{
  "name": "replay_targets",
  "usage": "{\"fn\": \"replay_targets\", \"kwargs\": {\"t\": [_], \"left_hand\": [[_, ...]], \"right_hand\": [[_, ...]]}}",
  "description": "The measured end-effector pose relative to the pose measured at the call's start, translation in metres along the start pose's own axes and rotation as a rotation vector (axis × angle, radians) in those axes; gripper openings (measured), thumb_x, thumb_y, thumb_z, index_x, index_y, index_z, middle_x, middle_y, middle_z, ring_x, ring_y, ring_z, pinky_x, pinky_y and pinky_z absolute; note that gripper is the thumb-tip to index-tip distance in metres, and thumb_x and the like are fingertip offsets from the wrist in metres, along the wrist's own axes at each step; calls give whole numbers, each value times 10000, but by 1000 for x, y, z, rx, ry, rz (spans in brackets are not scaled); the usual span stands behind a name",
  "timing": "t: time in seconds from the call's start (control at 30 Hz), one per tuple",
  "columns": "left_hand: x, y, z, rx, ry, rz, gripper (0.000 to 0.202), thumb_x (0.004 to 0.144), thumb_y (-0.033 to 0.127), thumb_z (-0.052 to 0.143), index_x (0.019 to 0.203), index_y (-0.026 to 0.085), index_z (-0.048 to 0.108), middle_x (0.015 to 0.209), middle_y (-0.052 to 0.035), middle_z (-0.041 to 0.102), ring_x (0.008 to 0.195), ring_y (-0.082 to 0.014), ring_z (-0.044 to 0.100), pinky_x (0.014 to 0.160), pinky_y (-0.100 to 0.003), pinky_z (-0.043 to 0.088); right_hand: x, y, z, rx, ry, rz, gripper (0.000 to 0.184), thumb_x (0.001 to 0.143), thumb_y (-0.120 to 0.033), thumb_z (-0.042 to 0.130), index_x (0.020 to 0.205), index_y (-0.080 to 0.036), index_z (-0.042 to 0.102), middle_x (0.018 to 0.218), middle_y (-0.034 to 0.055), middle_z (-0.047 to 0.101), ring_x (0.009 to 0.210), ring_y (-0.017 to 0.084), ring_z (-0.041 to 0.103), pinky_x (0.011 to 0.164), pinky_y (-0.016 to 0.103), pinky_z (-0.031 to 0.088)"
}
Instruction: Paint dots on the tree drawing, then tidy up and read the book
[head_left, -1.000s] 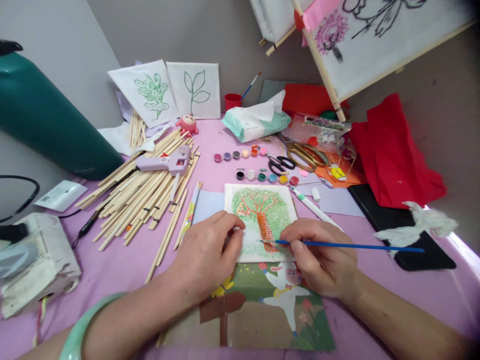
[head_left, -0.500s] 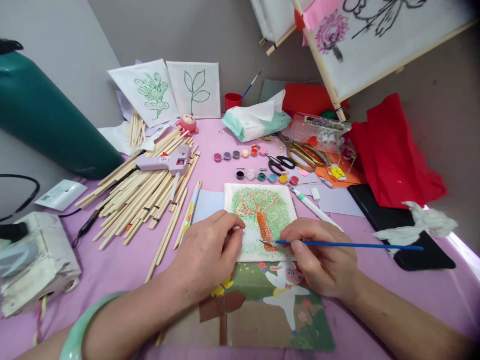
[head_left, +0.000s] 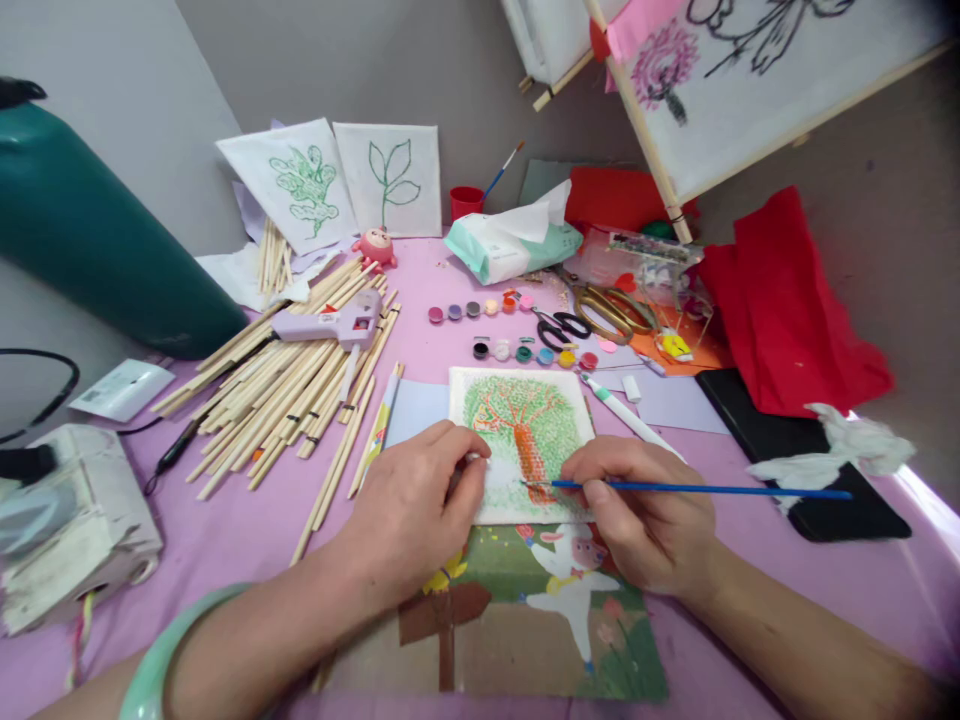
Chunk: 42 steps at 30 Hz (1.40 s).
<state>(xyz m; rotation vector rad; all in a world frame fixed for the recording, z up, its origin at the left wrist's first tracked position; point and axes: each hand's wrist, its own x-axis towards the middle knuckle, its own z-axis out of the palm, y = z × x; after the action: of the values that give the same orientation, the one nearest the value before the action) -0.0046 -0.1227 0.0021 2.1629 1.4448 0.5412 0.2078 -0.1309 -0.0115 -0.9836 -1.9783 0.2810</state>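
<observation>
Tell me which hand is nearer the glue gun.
Left. The left hand rests on the tree painting, below and right of the glue gun; the right hand, holding the blue brush, is farther right.

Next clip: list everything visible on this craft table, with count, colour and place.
tree painting: one, green and orange on white, centre
paintbrush: one, blue, held, tip on the painting
animal picture: one, green with white figure, near edge
wooden sticks: heap, tan, left
glue gun: one, lilac, on the sticks
paint pots: two rows, mixed colours, behind the painting
leaf drawings: two, green on white, back wall
tissue pack: one, pale green, back centre
scissors: two pairs, black and gold, beside the pots
red paper: sheets, right
table cover: one, pink
bangle: one, pale green, left wrist
left hand: one, fingertips on the painting's left edge
right hand: one, grips the paintbrush
</observation>
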Motion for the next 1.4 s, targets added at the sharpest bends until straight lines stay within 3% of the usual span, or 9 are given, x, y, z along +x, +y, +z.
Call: {"fn": "replay_targets", "kwargs": {"t": [1.4], "left_hand": [[0,0,0,0,2,2,151,882,219,462,900,196,610,804,-4,621,633,-122,515,572,-263,353]], "right_hand": [[1,0,1,33,0,31,125,804,-110,458,786,-195,547,639,19,624,584,146,598,523,287,469]]}}
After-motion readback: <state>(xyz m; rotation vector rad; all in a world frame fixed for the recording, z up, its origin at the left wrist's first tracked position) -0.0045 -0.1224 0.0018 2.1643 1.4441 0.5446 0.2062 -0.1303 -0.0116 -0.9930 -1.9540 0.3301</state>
